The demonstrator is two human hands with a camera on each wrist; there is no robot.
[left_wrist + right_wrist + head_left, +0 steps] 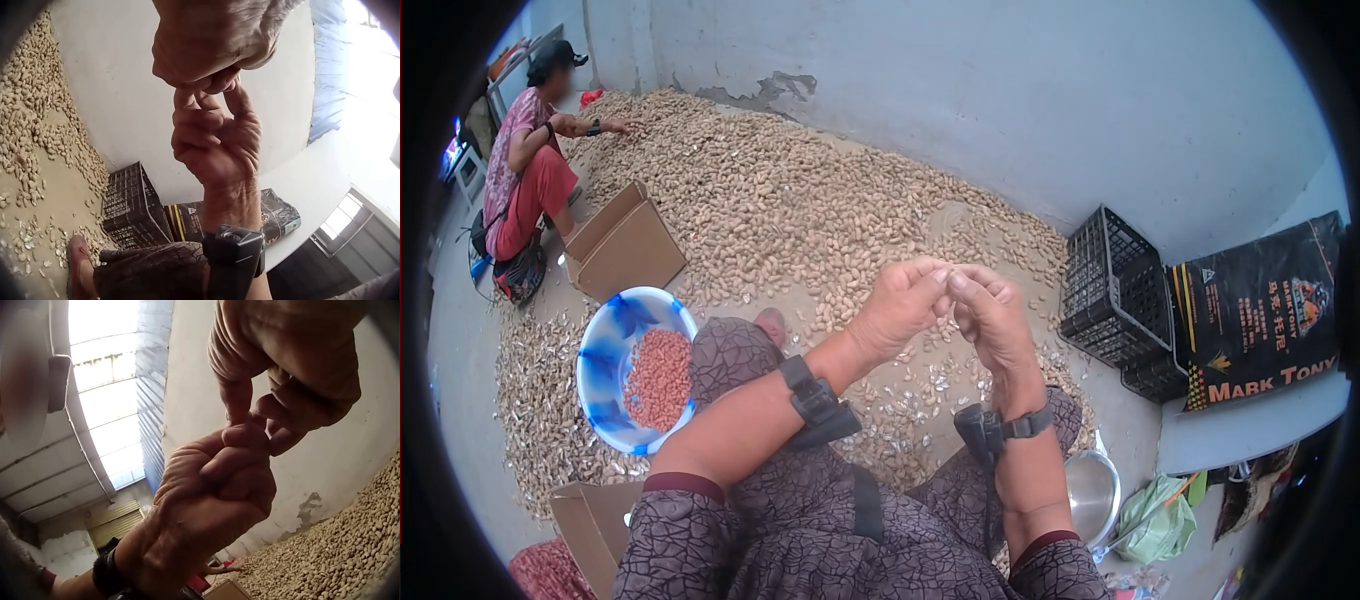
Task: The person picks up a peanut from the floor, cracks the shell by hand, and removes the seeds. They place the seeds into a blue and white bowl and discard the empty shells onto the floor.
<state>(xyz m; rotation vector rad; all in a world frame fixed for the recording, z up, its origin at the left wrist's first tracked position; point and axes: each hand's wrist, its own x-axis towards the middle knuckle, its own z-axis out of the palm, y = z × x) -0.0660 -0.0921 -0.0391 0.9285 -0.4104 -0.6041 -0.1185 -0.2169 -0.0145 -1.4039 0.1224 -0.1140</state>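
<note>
My left hand and right hand meet at the fingertips above the floor, in front of my knees. Thumbs and forefingers of both hands pinch together, with the other fingers curled in. Whatever small thing sits between the fingertips is hidden by them; I cannot tell its kind. In the left wrist view the right hand has its fingertips against the left hand. The right wrist view shows the same contact from the other side. Beyond the hands spreads a wide heap of unshelled peanuts.
A blue-and-white basin at my left holds reddish peanut kernels. Cardboard boxes stand left. Black crates, a black printed sack and a metal bowl lie right. Another person squats by the heap.
</note>
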